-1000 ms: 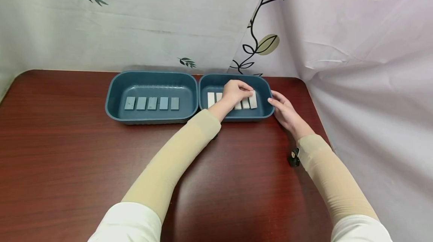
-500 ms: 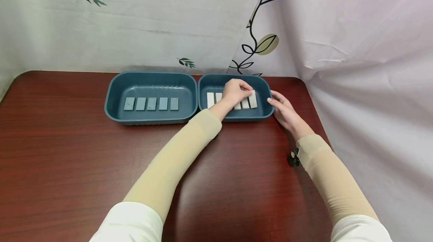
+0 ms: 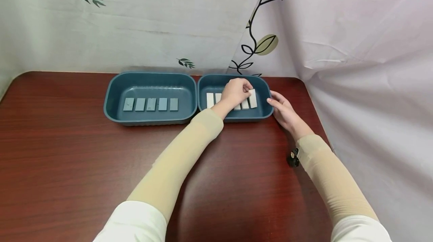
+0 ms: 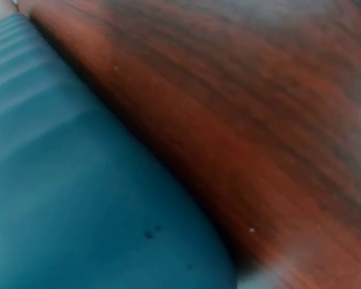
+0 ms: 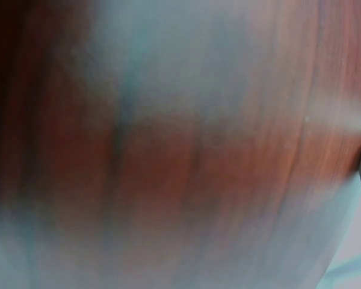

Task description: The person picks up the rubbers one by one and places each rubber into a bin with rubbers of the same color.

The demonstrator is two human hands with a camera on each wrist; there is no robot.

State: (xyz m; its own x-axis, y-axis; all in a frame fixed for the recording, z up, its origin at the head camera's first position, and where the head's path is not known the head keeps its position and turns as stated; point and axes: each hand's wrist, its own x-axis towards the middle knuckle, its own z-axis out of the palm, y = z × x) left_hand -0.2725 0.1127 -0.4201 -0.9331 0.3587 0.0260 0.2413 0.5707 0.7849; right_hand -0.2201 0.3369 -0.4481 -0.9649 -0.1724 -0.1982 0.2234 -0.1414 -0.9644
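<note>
In the head view my left hand (image 3: pixel 235 91) reaches into the right-hand blue bin (image 3: pixel 233 119) and pinches the upper end of a white rectangular block (image 3: pixel 253 100) between thumb and fingers. This block is the rightmost of a row of white blocks (image 3: pixel 210 100); my hand and wrist hide the middle of the row. At the bin's right end, my right hand (image 3: pixel 285 112) holds the rim, its thumb at the edge and its fingers along the outer wall. The left wrist view has only a bin's ribbed outer wall (image 4: pixel 78 162) and the tabletop.
Another blue bin (image 3: pixel 152 121) adjoins on the left, with a row of several grey-blue blocks (image 3: pixel 151 104) inside. Both stand at the back of a dark red wooden table (image 3: pixel 84 167). A patterned white curtain (image 3: pixel 142 27) hangs behind and along the right.
The upper end of the pinched white block has risen very slightly. My left forearm has shifted a little to the right. My right hand stays at the rim.
</note>
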